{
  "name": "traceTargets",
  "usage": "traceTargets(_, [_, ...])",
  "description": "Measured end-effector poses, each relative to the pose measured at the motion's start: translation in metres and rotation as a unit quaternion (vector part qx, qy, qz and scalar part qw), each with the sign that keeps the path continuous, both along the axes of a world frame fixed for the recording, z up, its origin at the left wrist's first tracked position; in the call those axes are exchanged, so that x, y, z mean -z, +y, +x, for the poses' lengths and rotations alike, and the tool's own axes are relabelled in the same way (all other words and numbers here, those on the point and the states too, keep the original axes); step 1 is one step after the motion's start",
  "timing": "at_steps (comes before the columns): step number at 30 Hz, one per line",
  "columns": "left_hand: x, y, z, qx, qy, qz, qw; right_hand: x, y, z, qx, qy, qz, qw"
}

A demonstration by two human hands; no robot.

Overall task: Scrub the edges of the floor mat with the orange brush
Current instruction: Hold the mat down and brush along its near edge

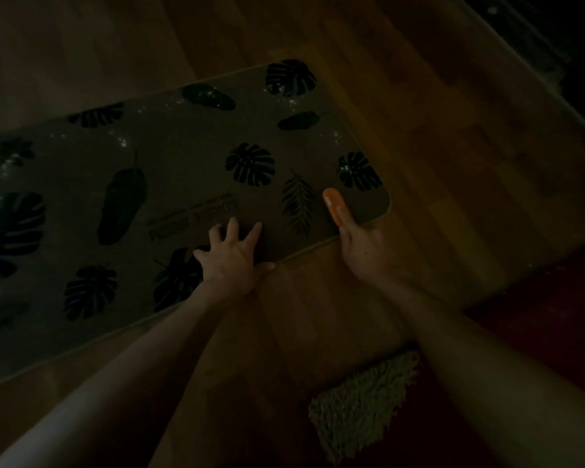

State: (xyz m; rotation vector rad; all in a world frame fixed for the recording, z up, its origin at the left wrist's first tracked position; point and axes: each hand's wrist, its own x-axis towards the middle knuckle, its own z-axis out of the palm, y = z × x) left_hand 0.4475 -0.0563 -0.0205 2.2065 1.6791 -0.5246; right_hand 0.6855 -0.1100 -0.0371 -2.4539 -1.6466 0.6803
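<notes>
The scene is very dim. A beige floor mat (pixel 183 170) printed with dark leaves lies across a wooden floor. My left hand (pixel 232 255) presses on the mat near its front edge, fingers spread, thumb hanging over the edge. My right hand (pixel 360 248) grips the orange brush (pixel 333 206), whose head lies on the mat close to the front right corner. The brush's lower part is hidden in my palm.
The wooden floor (pixel 453 146) surrounds the mat. A small shaggy beige rug (pixel 362 407) lies in front of me between my forearms. A dark red surface (pixel 547 298) is at the right, and a dark threshold or frame runs along the top right.
</notes>
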Motion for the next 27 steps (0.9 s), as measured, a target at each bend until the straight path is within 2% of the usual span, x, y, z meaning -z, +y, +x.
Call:
traceTargets(5, [-0.001,0.001,-0.009,0.015,-0.019,-0.005,1.000,-0.009,-0.014,-0.042,-0.022,0.025,0.020,0.999])
traceTargets(8, [0.001,0.001,-0.008,-0.008,-0.014,0.010,1.000,-0.022,-0.022,-0.069,-0.070,0.015,-0.016,0.997])
traceTargets(11, [0.004,0.003,-0.012,0.011,-0.008,0.021,1.000,-0.022,-0.025,-0.092,-0.113,0.085,-0.074,0.987])
traceTargets(14, [0.003,0.006,-0.014,0.021,-0.009,0.018,1.000,-0.007,-0.025,-0.099,-0.131,0.099,-0.050,0.985])
traceTargets(19, [-0.001,0.010,-0.011,0.024,-0.002,-0.024,0.999,0.000,-0.018,-0.071,-0.103,0.049,-0.033,0.993])
traceTargets(23, [-0.012,0.017,-0.035,0.040,-0.012,-0.092,0.995,0.000,-0.014,-0.050,-0.051,0.038,-0.025,0.998])
traceTargets(27, [-0.010,0.002,-0.061,-0.060,-0.010,-0.068,0.996,-0.006,-0.010,-0.041,0.001,0.019,-0.017,1.000])
